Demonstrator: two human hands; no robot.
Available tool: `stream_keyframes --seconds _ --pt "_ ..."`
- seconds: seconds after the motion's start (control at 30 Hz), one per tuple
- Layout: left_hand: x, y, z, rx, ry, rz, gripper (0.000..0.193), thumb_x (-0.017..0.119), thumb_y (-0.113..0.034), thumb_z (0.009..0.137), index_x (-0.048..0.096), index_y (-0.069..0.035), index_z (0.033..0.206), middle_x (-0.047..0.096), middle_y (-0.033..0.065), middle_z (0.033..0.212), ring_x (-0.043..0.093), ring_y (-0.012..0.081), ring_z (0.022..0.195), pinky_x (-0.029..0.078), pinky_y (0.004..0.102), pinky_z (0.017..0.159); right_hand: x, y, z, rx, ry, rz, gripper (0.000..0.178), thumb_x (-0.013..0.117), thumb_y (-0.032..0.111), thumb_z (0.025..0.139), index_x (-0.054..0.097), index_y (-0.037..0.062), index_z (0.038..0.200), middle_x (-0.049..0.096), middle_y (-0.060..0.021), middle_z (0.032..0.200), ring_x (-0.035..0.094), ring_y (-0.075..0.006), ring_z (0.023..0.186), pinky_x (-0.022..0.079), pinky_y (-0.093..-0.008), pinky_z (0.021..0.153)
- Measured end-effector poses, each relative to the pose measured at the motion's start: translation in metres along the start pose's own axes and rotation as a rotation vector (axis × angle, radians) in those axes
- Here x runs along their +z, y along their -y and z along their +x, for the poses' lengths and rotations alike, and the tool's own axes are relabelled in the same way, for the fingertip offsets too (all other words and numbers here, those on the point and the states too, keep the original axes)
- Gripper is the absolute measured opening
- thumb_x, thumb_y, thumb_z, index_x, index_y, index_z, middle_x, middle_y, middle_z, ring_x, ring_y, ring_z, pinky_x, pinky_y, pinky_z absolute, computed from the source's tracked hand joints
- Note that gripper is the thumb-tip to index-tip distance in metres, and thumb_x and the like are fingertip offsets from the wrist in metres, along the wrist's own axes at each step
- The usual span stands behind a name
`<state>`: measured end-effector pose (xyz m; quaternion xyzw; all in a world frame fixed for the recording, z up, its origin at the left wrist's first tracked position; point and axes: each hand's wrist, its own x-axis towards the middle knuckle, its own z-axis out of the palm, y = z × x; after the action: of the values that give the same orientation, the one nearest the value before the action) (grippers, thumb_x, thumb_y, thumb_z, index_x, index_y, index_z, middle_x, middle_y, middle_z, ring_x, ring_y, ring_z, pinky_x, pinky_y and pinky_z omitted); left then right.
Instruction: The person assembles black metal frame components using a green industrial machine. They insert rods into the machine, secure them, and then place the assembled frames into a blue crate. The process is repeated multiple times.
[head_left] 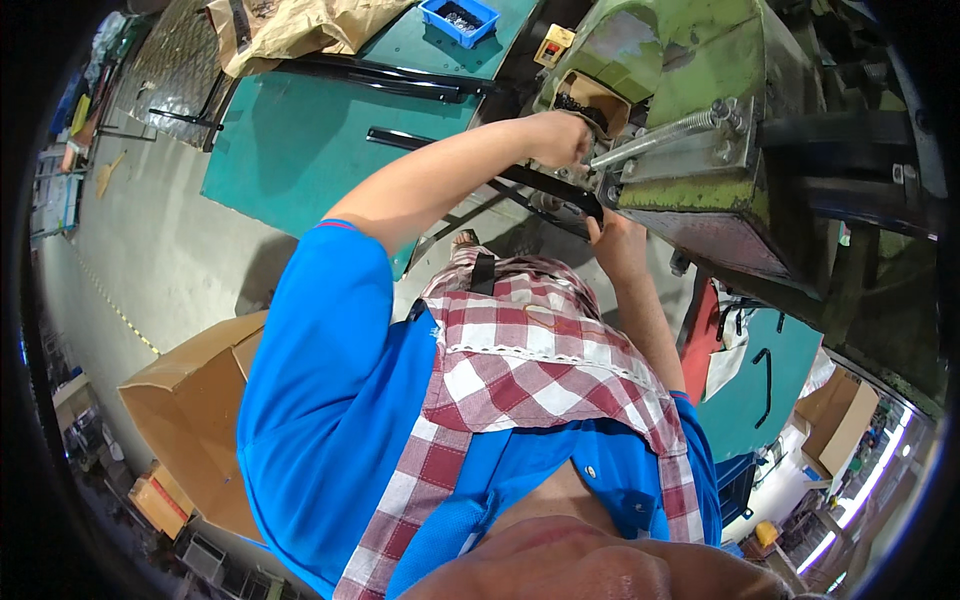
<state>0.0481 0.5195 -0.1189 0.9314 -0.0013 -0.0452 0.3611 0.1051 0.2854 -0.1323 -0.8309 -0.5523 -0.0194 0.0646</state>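
Note:
A black metal bar (548, 184) lies slantwise at the working end of a green machine (715, 50). My right hand (620, 245) grips its near right end from below, thumb and fingers closed on it. Just above the bar is my left hand (560, 138), its fingers curled together beside the machine's tooling; what they pinch, if anything, is hidden. Beyond that hand, an open cardboard box (604, 97) fixed at the machine holds small dark parts. A long coil spring (655, 137) runs along the machine's side, right of my left hand.
On the green table (265, 150) to the left lie several black bars (385, 78), brown paper (310, 28) and a blue tray (449, 30) of small parts. An orange switch box (553, 46) sits by the machine. A cardboard box (190, 400) stands at lower left; another green table (745, 400) is at right.

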Motion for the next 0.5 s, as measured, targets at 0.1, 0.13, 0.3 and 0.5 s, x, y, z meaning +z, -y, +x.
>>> stream_keyframes --seconds 0.1,0.13,0.3,0.5 --pt "0.008 0.011 0.039 -0.102 -0.145 0.114 0.019 0.058 -0.014 0.077 0.068 -0.005 0.09 0.067 0.018 0.09 0.063 0.0356 0.09 0.05 0.0418 0.075 0.013 0.0 -0.005 0.074 0.02 0.056 0.034 0.068 0.026 0.077 0.063 0.0025 0.101 0.06 -0.0196 0.099 0.058 -0.0384 0.094 0.044 -0.047 0.084" --pt "0.013 0.015 0.056 -0.166 -0.144 0.186 0.02 0.058 -0.015 0.078 0.069 -0.007 0.092 0.067 0.0161 0.094 0.064 0.033 0.093 0.051 0.0399 0.076 0.015 -0.002 -0.008 0.072 -0.01 0.065 0.031 0.068 0.025 0.078 0.063 0.002 0.097 0.06 -0.0202 0.093 0.057 -0.0393 0.089 0.045 -0.0476 0.08" --pt "0.015 0.049 0.107 -0.297 -0.182 0.273 0.023 0.05 -0.011 0.081 0.07 -0.004 0.089 0.068 0.0169 0.097 0.066 0.0325 0.092 0.053 0.0406 0.079 0.004 0.007 -0.015 0.121 0.015 -0.007 0.051 0.064 0.032 0.08 0.052 0.0013 0.12 0.052 -0.0268 0.118 0.053 -0.0427 0.106 0.042 -0.0498 0.09" --pt "0.042 0.086 0.129 -0.286 -0.15 0.421 0.022 0.051 -0.012 0.083 0.072 -0.008 0.09 0.07 0.0125 0.094 0.068 0.0269 0.088 0.055 0.0388 0.071 0.02 0.006 -0.034 0.119 -0.099 -0.003 0.055 0.07 0.023 0.077 0.048 0.0056 0.124 0.051 -0.0238 0.116 0.051 -0.0447 0.103 0.04 -0.053 0.088"
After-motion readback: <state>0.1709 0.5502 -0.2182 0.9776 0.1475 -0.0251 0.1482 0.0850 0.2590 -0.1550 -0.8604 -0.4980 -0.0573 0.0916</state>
